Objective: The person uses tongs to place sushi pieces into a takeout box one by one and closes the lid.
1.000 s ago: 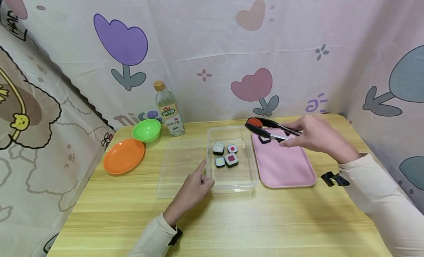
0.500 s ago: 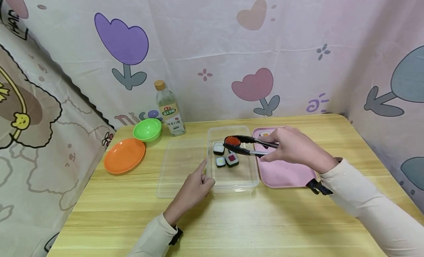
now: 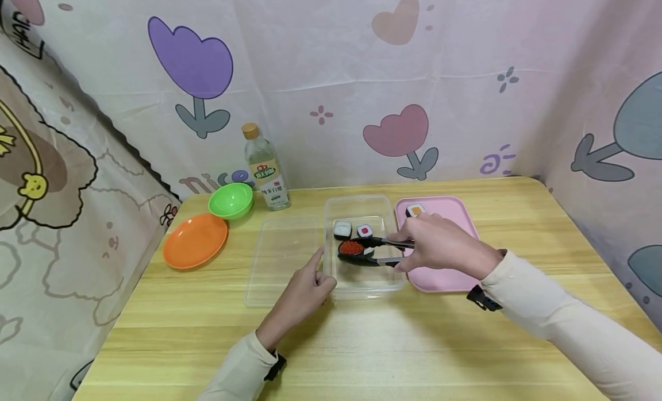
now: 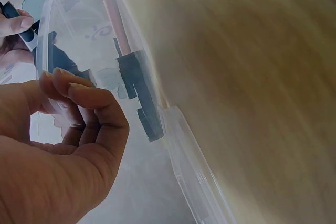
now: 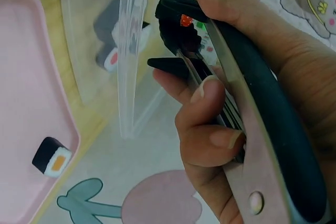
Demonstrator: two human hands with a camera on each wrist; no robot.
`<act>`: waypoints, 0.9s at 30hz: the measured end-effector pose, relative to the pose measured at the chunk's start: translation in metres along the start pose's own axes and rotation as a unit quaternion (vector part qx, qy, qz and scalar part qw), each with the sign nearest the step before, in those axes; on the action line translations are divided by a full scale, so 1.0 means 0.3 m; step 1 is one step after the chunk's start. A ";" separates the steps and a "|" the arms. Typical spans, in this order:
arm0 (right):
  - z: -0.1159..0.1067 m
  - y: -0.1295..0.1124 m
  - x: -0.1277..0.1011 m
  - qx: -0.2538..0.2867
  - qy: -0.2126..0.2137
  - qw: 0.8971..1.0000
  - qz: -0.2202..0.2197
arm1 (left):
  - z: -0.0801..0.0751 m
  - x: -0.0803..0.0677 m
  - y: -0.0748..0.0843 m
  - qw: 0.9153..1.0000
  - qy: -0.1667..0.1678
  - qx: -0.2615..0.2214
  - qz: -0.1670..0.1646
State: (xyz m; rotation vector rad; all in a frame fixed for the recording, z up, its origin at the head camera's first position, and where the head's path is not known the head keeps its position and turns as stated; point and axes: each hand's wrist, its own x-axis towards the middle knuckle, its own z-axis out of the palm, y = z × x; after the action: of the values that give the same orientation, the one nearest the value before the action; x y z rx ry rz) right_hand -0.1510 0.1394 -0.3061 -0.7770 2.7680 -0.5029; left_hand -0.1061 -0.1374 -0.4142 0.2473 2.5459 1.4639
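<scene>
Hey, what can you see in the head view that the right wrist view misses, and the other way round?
Only the head view: the left hand, the orange plate and the purple tulip printed on the backdrop.

Only the right wrist view: the round rivet on the tongs.

Both: the right hand gripping those tongs, the red-topped piece, the clear container, and the pink tray bearing an orange-centred roll.

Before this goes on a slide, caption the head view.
Right hand grips black tongs holding a red-topped sushi piece at a clear container, left hand beside it.
</scene>
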 end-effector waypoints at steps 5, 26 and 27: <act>0.008 -0.019 0.019 -0.029 -0.016 0.999 -0.018 | 0.001 0.001 -0.001 1.000 0.000 -0.001 0.003; 0.045 -0.048 0.068 -0.050 -0.067 0.996 -0.028 | 0.007 0.000 -0.001 1.000 0.003 -0.005 0.005; 0.046 -0.049 0.068 -0.051 -0.068 0.996 -0.028 | 0.008 0.000 -0.001 1.000 0.004 -0.005 0.004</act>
State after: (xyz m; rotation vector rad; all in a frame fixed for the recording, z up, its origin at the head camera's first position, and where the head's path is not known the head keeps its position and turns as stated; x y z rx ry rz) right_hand -0.1571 0.1130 -0.3155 -0.8803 2.6681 -0.3089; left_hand -0.1056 -0.1357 -0.4157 0.2522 2.5464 1.4823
